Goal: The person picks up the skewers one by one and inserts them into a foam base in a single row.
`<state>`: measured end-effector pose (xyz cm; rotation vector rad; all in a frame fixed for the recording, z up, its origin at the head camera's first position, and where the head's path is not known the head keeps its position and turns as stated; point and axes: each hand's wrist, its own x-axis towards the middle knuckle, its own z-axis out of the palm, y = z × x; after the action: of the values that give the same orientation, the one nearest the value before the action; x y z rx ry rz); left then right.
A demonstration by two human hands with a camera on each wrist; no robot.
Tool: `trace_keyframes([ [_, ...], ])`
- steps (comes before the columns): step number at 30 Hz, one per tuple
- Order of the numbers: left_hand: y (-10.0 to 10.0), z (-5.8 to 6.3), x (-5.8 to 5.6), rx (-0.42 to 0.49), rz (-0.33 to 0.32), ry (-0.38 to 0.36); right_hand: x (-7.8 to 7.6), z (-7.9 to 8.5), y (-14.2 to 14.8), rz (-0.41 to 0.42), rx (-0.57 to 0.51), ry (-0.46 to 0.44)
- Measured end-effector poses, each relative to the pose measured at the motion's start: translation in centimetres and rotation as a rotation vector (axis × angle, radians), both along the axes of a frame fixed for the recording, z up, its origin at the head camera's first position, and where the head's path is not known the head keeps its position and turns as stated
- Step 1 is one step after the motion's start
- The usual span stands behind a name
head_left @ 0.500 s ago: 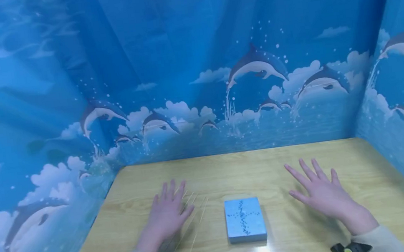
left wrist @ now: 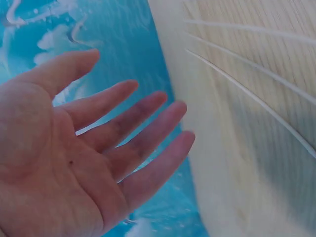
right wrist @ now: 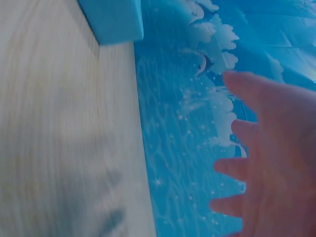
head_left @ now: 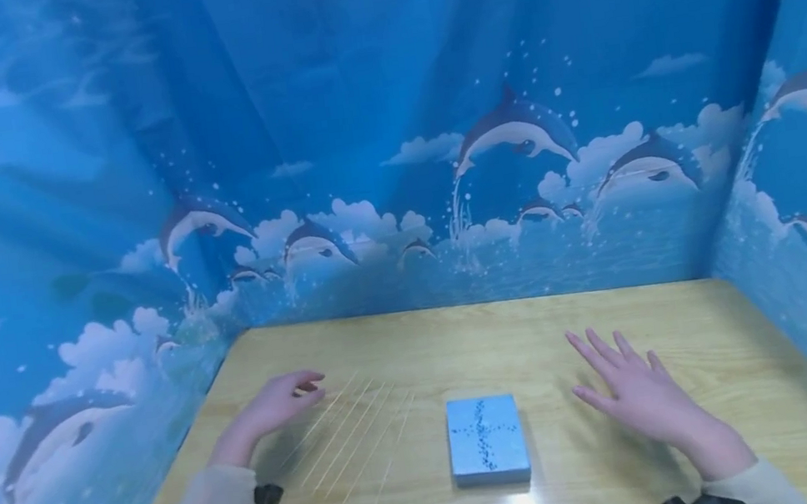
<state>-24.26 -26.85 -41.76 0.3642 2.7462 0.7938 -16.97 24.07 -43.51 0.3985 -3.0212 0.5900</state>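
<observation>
Head view: L hand [head_left: 277, 404] has shifted outward and turned on edge vs. 0.5 s ago, uncovering thin sticks [head_left: 349, 438] fanned on the table [head_left: 505, 340] betw. it and the blue block [head_left: 487, 437]; R hand [head_left: 640, 395] approx. unchanged, splayed, right of block. L wrist view: fingers loosely extended, nothing held (sticks apart from fingertips). R wrist view: fingers spread, no contact w/ block. Assessment: sticks now unobstructed, no handling under way.
</observation>
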Motion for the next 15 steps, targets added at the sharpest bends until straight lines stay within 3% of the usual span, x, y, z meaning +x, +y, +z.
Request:
trace_keyframes([
  [4, -0.7, -0.7, -0.8, 0.047, 0.029, -0.112, 0.3, -0.1, -0.4, 0.071, -0.174, -0.06],
  [7, -0.9, -1.5, -1.1, 0.087, 0.06, -0.186, 0.4, -0.1, -0.9, 0.097, -0.236, -0.082],
  [15, -0.3, -1.8, -2.1, 0.103, 0.062, -0.218, 0.7, -0.2, -2.2, 0.165, -0.273, 0.013],
])
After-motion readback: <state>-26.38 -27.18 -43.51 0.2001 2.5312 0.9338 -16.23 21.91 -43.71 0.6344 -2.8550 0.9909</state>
